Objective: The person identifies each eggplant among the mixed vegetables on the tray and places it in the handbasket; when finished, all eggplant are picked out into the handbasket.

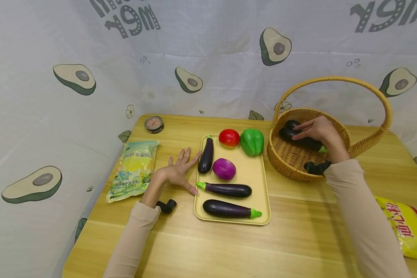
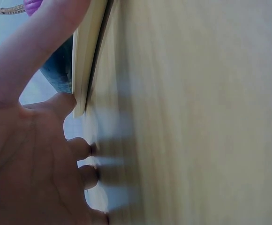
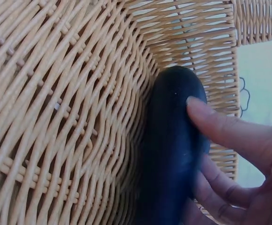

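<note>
the right hand [image 1: 317,129] grasps an eggplant [image 3: 171,126] inside the wicker basket [image 1: 286,164]; the left hand [image 1: 175,172] spreads, unclenched, at the yellow tray [image 1: 248,168]. best settle the eggplant flat before loosening the thumb.

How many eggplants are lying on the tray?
3. One eggplant lies along the left side of the tray; the second eggplant and third eggplant lie crosswise at its near end.
</note>
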Available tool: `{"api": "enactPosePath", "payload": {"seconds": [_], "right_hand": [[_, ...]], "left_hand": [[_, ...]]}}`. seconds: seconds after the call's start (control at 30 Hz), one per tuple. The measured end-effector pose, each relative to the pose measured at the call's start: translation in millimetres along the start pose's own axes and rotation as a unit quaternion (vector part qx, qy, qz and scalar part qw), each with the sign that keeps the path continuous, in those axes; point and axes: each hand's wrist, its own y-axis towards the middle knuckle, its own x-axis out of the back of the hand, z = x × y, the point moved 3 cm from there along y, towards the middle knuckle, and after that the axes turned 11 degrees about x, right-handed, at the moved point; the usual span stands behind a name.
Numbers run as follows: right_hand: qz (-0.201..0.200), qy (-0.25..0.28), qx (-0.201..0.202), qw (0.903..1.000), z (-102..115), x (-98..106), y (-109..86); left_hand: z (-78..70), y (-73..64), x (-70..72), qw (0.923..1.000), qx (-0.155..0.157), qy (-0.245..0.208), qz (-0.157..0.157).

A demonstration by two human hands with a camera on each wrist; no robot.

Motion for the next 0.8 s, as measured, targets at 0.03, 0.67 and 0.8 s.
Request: {"api": "enactPosePath", "payload": {"seconds": [0.03, 0.67, 0.8], "right_hand": [[-0.004, -0.003, -0.001, 1.0, 0, -1, 0.2], [0.091, -0.037, 0.09, 0.9912, 57, 17, -24.0], [0.099, -0.041, 0.142, 0.9841, 81, 13, -39.9]], "left_hand": [[0.1, -0.4, -0.3, 1.0, 0.001, 0.001, 0.001], [-1.3, -0.1, 3.1, 1.0, 0.0, -0.006, 0.007], [-1.7, 0.3, 3.9, 1.0, -0.001, -0.006, 0.006]]}}
